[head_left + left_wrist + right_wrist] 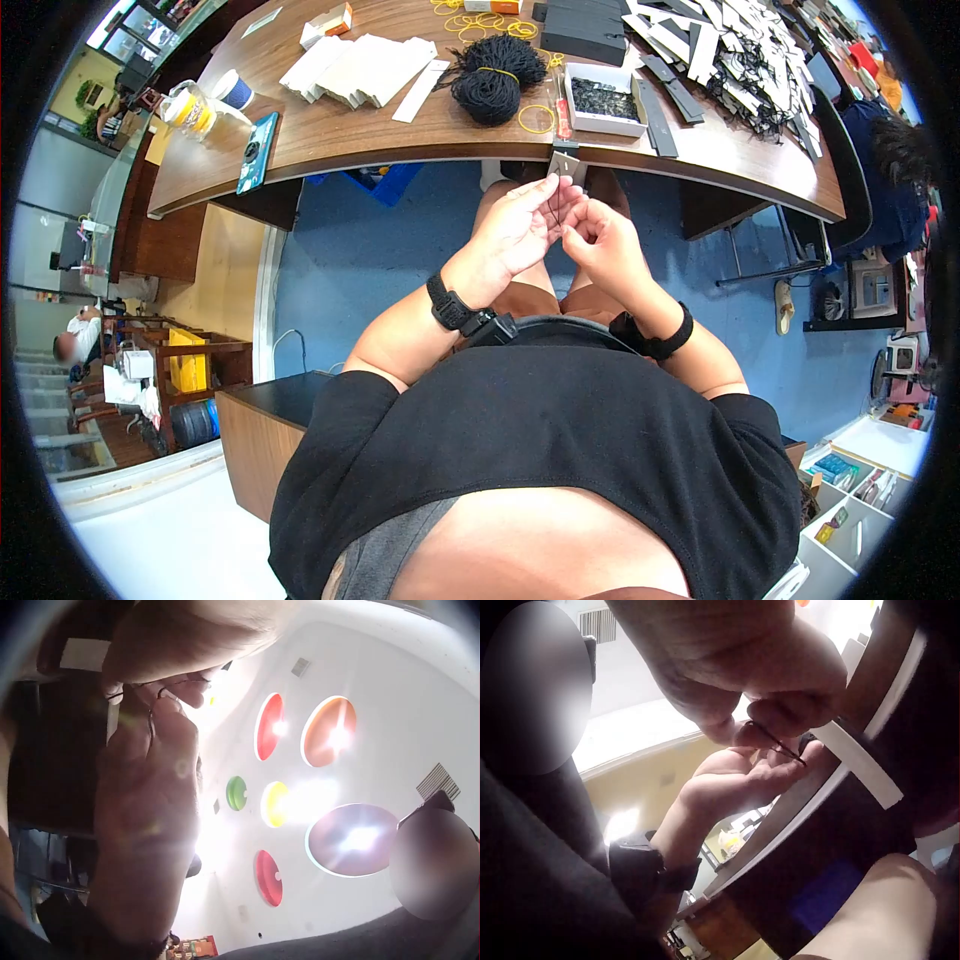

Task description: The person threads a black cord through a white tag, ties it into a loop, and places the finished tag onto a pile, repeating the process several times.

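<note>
Black cord (778,742): is being held between the fingertips of both hands, on the near side of the table (345,135); whether a closed loop or a doubled length is being formed cannot be told.
Left hand (512,230): the cord is apparently being pinched at the thumb tip; the exact contact is being partly hidden.
Right hand (607,243): the cord is being pinched between thumb and finger, just beside the left fingertips.
Cord tension: as a judgement, control is being best secured when the strand is being kept lightly taut and pinched close to the working point.
Finger placement: slippage is likely being reduced when one hand is being used as a steady anchor and only the other is being shifted.
Strand check: twists are best being smoothed out before any knot is being tightened.
Count, at the hands: one cord is being handled; one pale strip (861,769) is being seen just beyond the fingertips.
Count, beyond the left hand: one banded cord bundle (488,90) and one group of white cards (360,70), individually uncountable, are being kept.
Count, beyond the right hand: one white tray (606,125) is being used for small dark parts, too many for counting.
Count, far right of the right hand: one heap of corded tags (745,55) is being stored; single pieces cannot be counted.
</note>
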`<state>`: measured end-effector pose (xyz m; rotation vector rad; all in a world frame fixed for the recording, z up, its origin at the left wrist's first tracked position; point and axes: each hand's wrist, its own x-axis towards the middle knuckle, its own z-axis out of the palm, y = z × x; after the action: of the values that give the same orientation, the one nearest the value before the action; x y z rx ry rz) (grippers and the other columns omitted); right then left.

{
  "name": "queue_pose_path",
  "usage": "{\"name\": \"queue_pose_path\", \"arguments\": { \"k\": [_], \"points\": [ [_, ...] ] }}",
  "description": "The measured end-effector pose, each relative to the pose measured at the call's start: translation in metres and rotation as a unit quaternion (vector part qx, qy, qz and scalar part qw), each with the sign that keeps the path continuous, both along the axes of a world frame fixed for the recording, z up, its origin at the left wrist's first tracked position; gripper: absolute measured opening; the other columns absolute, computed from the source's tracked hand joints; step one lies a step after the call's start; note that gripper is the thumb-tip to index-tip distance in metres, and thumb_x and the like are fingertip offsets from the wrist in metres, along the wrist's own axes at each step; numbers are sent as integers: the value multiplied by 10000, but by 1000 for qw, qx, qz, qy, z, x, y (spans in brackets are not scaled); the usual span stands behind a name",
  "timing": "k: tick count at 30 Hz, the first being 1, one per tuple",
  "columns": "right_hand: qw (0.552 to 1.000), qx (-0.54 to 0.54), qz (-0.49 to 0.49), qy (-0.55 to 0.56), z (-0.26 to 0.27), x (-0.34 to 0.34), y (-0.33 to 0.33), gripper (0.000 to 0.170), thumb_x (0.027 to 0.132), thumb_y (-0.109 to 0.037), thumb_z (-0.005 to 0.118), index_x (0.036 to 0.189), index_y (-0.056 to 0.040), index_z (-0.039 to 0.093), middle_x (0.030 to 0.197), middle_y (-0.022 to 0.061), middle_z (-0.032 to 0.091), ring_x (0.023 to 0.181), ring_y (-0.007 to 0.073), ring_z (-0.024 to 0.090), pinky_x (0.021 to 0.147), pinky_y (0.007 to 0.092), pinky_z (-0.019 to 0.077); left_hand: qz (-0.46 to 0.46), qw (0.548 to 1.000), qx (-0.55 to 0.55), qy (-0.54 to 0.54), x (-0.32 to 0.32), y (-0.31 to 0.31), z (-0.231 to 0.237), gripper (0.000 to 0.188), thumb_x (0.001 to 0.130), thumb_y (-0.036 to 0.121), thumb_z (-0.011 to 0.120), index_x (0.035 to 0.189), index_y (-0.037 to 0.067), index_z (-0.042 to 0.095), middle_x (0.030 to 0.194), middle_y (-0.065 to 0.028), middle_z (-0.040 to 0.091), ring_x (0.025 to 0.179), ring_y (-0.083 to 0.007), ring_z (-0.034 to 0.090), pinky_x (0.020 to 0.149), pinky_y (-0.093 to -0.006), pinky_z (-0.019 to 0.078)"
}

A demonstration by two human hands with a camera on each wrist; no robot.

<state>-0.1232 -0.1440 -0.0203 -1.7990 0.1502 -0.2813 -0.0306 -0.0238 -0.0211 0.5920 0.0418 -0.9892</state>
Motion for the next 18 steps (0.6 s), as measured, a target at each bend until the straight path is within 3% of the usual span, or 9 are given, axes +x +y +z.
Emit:
{"name": "queue_pose_path", "arguments": {
  "k": [6,9,10,13,16,18],
  "points": [
    [998,34,35,37,1,0,-5,77,789,-78,641,796,-20,591,686,-6,556,613,49,487,554,208,409,18,992,-21,-124,1,-1,-3,152,914,129,536,939,-6,601,853,-80,630,865,-183,614,753,-274,503],
    [984,-99,-11,-145,9,8,-21,95,783,-96,660,826,-18,628,806,44,593,708,96,531,625,231,435,69,959,65,-267,0,0,5,153,903,115,554,928,-19,622,834,-78,635,811,-156,605,717,-258,488],
    [981,-92,-48,-166,18,11,-21,132,775,-114,677,863,-19,654,908,78,589,785,137,547,675,250,446,88,936,101,-326,-1,-1,7,155,897,111,563,931,-26,628,828,-78,636,789,-145,601,707,-253,483],
    [989,-89,-56,-107,42,17,-24,220,800,-111,671,1007,-36,668,938,67,583,818,123,568,699,246,461,72,920,133,-361,0,-1,14,169,888,112,580,942,-37,639,811,-77,642,733,-128,591,698,-247,482],
    [985,131,37,-108,41,24,-18,204,839,-85,635,1025,-6,659,928,53,602,777,103,575,694,233,472,68,910,129,-389,-2,-6,16,186,899,162,577,890,-13,639,720,-42,608,653,-99,557,624,-228,447],
    [985,129,39,-112,36,31,-21,179,857,-74,614,1008,13,657,908,52,614,750,95,578,685,228,478,56,914,129,-379,-3,-7,18,187,899,173,579,866,-2,636,688,-23,587,613,-78,527,565,-208,419]
  ]
}}
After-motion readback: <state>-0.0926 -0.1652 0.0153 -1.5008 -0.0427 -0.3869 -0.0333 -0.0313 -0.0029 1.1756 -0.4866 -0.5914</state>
